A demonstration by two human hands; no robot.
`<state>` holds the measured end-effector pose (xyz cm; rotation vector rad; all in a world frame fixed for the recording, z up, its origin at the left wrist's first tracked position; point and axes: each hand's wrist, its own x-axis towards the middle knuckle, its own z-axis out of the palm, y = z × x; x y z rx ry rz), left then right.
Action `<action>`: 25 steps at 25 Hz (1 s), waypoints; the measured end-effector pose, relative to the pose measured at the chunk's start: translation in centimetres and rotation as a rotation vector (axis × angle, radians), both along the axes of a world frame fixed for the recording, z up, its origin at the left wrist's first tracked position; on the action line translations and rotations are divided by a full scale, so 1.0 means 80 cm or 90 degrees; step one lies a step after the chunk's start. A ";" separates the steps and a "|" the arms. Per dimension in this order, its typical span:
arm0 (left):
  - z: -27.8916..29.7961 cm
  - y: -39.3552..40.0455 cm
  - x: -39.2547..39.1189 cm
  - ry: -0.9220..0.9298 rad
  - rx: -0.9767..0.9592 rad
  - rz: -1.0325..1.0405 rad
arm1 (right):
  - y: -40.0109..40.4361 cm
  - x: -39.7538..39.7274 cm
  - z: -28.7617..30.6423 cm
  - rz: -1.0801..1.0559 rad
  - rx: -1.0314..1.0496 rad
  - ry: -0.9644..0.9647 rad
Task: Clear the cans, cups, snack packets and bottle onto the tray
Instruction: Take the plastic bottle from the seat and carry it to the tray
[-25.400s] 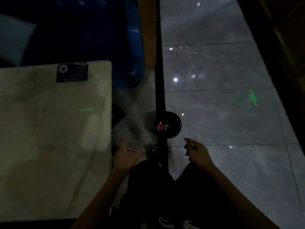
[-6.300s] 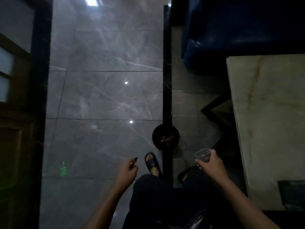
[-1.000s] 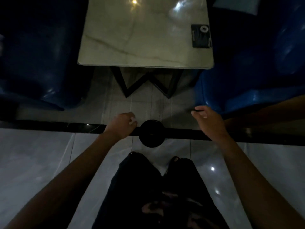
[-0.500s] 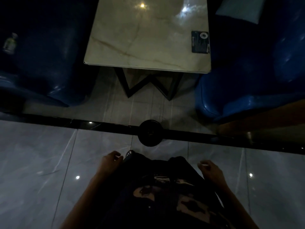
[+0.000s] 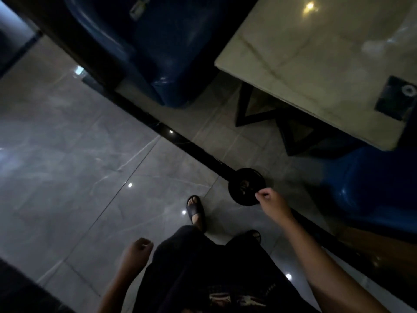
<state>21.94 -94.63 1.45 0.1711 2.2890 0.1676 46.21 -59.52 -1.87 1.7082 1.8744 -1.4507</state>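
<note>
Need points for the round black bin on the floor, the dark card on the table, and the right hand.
round black bin [image 5: 244,180]: head view, on its far rim.
dark card [image 5: 393,99]: head view, centre of its face, near the table's corner.
right hand [image 5: 272,203]: head view, on the back of the hand.

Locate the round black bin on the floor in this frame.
In the head view the round black bin sits right of centre on the dark floor strip, just past the right hand, below the marble table.
</note>
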 end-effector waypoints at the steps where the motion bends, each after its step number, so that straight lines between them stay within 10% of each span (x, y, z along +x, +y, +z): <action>1: -0.002 -0.015 -0.011 -0.004 -0.013 0.023 | 0.011 -0.030 0.002 0.009 0.016 0.006; 8: -0.029 -0.009 -0.166 -0.059 -0.031 0.022 | 0.030 -0.164 0.004 0.002 0.049 -0.047; 18: -0.039 0.284 -0.349 -0.054 0.163 -0.144 | 0.069 -0.156 -0.011 -0.130 -0.005 -0.145; 25: -0.009 0.367 -0.460 0.007 0.127 -0.056 | 0.234 -0.340 -0.017 -0.024 -0.043 -0.075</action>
